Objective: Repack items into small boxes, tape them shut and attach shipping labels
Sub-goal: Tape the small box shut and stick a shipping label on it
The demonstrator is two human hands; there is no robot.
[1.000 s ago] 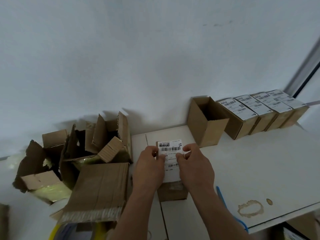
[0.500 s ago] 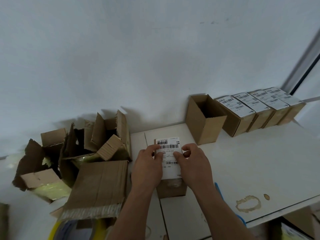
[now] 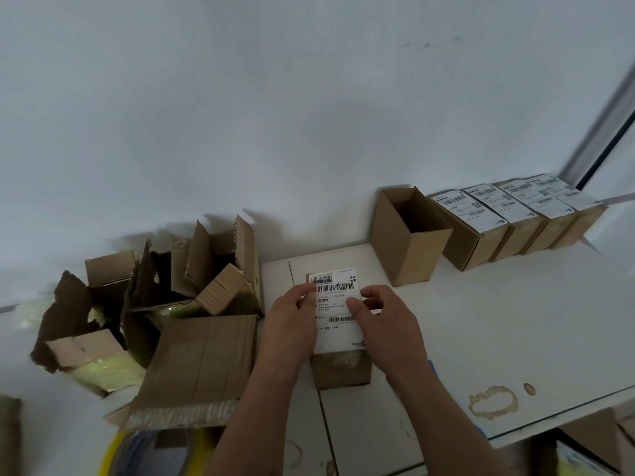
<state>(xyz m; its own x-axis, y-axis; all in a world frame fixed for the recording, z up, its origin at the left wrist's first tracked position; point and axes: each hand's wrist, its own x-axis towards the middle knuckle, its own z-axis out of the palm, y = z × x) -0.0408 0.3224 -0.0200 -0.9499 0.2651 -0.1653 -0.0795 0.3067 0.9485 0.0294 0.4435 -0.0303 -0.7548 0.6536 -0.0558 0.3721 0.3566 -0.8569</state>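
Observation:
A small brown cardboard box (image 3: pixel 340 372) stands on the white table (image 3: pixel 498 321) in front of me, taped shut. On its top lies a white shipping label (image 3: pixel 335 297) with barcodes. My left hand (image 3: pixel 292 324) touches the label's left edge with its fingertips. My right hand (image 3: pixel 385 324) presses the label's right side with thumb and fingers. Part of the label and the box top is hidden under both hands.
An open empty small box (image 3: pixel 409 235) stands behind, and a row of several labelled boxes (image 3: pixel 508 218) runs to the far right along the wall. Torn opened cartons (image 3: pixel 165 304) pile up at the left. A yellow roll (image 3: pixel 144 451) sits at the bottom left.
Both hands have stayed on the label, with fingers shifting slightly along its sides. The box has not moved on the table.

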